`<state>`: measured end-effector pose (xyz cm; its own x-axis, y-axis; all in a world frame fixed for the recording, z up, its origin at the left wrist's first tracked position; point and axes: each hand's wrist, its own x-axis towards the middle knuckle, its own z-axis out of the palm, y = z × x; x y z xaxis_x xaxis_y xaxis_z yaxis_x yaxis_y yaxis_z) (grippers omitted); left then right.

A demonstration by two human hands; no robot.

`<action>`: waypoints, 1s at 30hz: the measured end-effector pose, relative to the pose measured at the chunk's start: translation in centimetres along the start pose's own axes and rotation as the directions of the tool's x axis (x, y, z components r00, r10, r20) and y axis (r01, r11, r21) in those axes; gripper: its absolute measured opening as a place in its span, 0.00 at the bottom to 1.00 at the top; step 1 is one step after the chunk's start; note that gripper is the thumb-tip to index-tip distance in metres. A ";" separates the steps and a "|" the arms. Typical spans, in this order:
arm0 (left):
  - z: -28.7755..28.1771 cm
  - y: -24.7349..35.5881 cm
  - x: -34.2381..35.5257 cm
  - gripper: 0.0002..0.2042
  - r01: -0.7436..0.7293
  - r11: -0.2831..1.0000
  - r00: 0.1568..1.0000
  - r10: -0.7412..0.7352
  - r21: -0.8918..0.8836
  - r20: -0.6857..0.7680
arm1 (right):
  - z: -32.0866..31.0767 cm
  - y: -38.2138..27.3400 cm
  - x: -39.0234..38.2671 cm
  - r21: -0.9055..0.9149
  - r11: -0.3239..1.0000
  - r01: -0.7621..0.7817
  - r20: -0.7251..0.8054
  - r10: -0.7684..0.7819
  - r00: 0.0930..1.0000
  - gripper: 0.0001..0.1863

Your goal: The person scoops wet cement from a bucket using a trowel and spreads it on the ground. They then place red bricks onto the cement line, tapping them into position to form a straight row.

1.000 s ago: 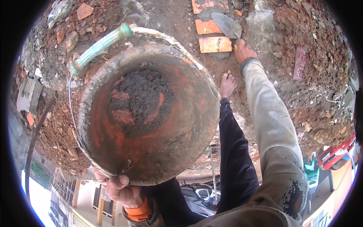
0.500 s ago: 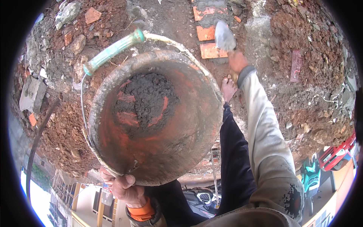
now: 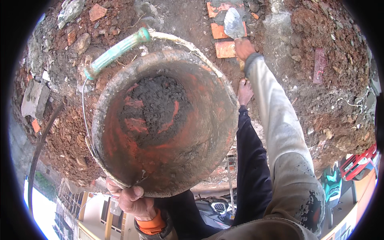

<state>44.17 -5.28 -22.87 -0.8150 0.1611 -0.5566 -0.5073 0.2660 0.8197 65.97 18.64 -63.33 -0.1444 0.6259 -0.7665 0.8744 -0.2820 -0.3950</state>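
My left hand (image 3: 134,201) is closed round the rim of a large mortar-caked bucket (image 3: 208,148), tilted so that its inside faces me. Grey wet mortar (image 3: 160,105) lies at the bottom, with reddish streaks round it. The bucket's wire handle carries a pale green grip (image 3: 117,53) and hangs over toward the far left. My right hand (image 3: 245,49) is wrapped round the handle of a trowel, whose grey blade (image 3: 233,24) points away over a row of orange bricks (image 3: 226,49). Dark mortar shows between those bricks.
Rough red soil (image 3: 76,144) and rubble lie on both sides. A concrete chunk (image 3: 35,100) sits at left, and a reddish brick piece (image 3: 319,66) at right. My bare foot (image 3: 245,92) stands just short of the bricks. Parked motorbikes (image 3: 218,208) and a red vehicle (image 3: 358,162) show behind.
My right hand has carried the trowel slightly farther away and to the left along the bricks. The bucket stays in my left hand, almost unmoved.
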 end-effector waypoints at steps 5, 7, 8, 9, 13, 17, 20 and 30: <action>-0.6 0.3 0.2 0.21 -0.001 0.999 0.996 -0.003 0.039 0.085 | 1.9 4.1 0.0 -0.347 0.935 0.073 0.053 -0.058 0.997 0.30; -1.5 0.3 0.1 0.21 -0.007 0.999 0.997 0.004 0.041 0.074 | 0.2 0.7 -2.7 -0.257 0.966 0.010 0.025 -0.004 1.000 0.30; -1.6 0.3 -0.1 0.21 -0.022 0.998 0.999 0.021 0.059 0.031 | 2.1 -0.5 -2.4 -0.266 0.964 0.018 0.048 -0.006 0.999 0.29; -0.8 0.0 -0.1 0.20 -0.015 0.998 1.000 0.014 0.058 0.025 | 1.4 -0.5 -1.9 -0.288 0.958 -0.006 0.031 0.015 0.999 0.29; -0.9 -0.1 -0.1 0.19 0.000 0.998 0.998 -0.003 0.059 0.059 | 1.5 -0.2 -1.7 -0.363 0.932 -0.022 0.042 0.040 0.998 0.29; -1.6 0.0 -0.2 0.18 0.003 1.000 0.997 -0.004 0.009 0.073 | -0.9 0.4 -3.5 -0.493 0.864 0.098 0.097 -0.057 0.994 0.28; -1.5 -0.7 0.0 0.17 0.014 1.000 0.999 -0.013 -0.024 0.050 | -0.7 1.3 -0.4 -0.447 0.878 0.170 0.083 -0.149 0.985 0.29; -0.4 -0.7 -0.3 0.15 0.004 1.000 0.995 -0.004 -0.007 0.104 | 1.0 3.2 -1.1 -0.351 0.923 0.160 0.040 -0.156 0.987 0.28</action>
<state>44.70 -5.87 -23.20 -0.7795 0.2581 -0.5707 -0.5128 0.2603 0.8181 68.45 16.33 -64.30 -0.2971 0.6326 -0.7153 0.9463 0.0950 -0.3090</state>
